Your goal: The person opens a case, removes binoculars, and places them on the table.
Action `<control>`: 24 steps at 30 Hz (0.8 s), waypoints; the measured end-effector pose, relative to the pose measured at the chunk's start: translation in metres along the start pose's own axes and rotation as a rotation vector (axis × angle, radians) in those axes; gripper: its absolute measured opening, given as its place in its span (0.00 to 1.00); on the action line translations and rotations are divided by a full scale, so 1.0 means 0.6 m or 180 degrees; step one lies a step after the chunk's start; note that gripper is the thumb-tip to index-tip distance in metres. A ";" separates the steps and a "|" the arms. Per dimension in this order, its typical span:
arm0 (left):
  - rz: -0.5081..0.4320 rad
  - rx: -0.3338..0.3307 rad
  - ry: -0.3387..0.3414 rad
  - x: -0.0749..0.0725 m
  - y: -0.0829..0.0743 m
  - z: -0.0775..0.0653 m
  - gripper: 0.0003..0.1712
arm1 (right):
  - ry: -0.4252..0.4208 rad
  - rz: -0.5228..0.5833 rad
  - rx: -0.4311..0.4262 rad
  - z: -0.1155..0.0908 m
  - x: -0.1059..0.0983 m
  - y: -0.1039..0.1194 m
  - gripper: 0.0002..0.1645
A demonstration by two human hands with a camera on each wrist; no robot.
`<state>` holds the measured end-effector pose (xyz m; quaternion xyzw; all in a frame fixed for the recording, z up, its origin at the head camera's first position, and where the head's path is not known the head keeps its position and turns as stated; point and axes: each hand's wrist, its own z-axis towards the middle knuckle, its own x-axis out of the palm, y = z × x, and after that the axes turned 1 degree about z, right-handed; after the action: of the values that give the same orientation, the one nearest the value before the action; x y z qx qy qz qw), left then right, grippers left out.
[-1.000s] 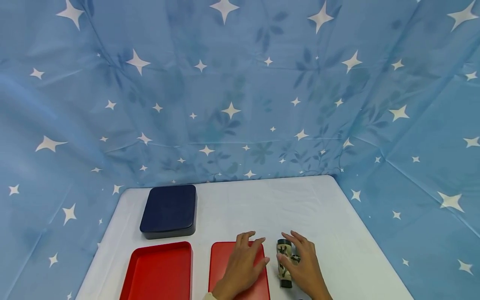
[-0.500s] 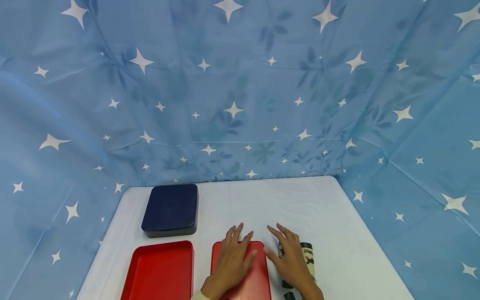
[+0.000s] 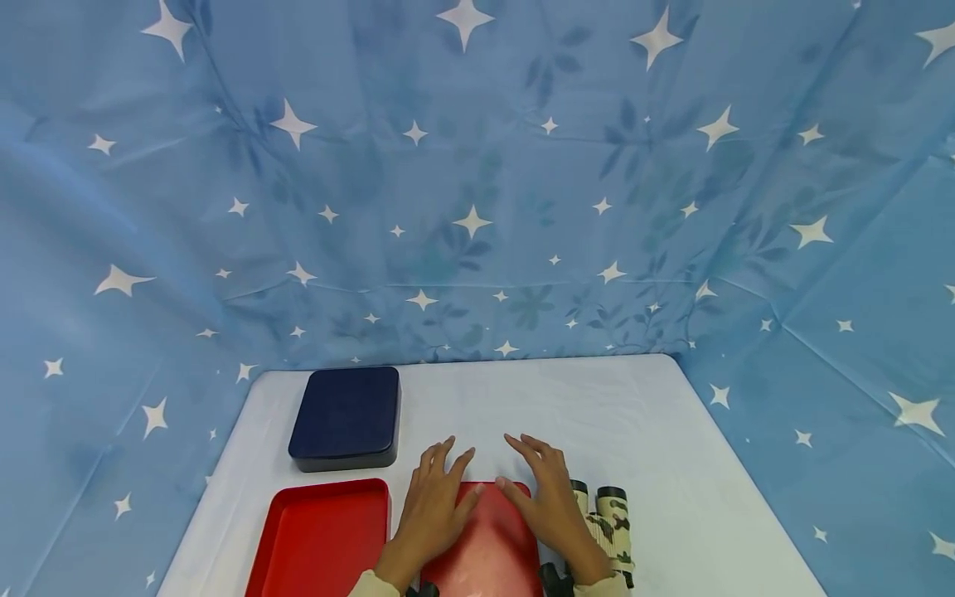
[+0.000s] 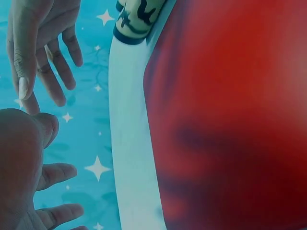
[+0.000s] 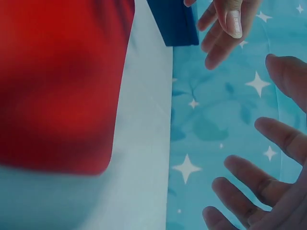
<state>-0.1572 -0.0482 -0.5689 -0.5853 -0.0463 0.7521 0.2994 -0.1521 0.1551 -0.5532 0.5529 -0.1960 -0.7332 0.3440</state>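
Note:
My left hand (image 3: 433, 507) hovers over the left side of a flat red panel (image 3: 485, 547), fingers spread and holding nothing. Opposite it, my right hand (image 3: 550, 506) is above the panel's right edge, its fingers also apart and free. Camouflage-patterned binoculars (image 3: 613, 531) with black ends lie just right of the panel, partly hidden by the right hand and wrist. One patterned barrel (image 4: 139, 21) shows at the top of the left wrist view. In the right wrist view the red panel (image 5: 57, 86) lies below both hands, not visibly touched.
A red rimmed tray (image 3: 388, 518) sits left of the panel. Behind it stands a dark navy box (image 3: 346, 414). White cloth (image 3: 522, 406) covers the table, and a blue star-patterned curtain (image 3: 477, 274) hangs around its back and sides.
My right hand has moved left from over the binoculars to the red panel, uncovering more of them. My left hand has shifted left and slightly away. The head view has turned a little.

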 end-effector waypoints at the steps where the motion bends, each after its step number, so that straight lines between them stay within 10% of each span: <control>1: 0.0005 -0.0023 -0.0009 -0.002 0.004 0.000 0.30 | 0.0012 0.0012 -0.0001 0.003 0.003 0.002 0.40; 24: -0.0150 -0.0353 -0.0487 -0.051 0.085 0.003 0.27 | 0.0253 0.0277 -0.0117 0.058 0.067 0.039 0.39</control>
<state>-0.1751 -0.1047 -0.5634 -0.5406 -0.1244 0.7836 0.2798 -0.1843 0.1070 -0.5539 0.5661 -0.1925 -0.6985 0.3932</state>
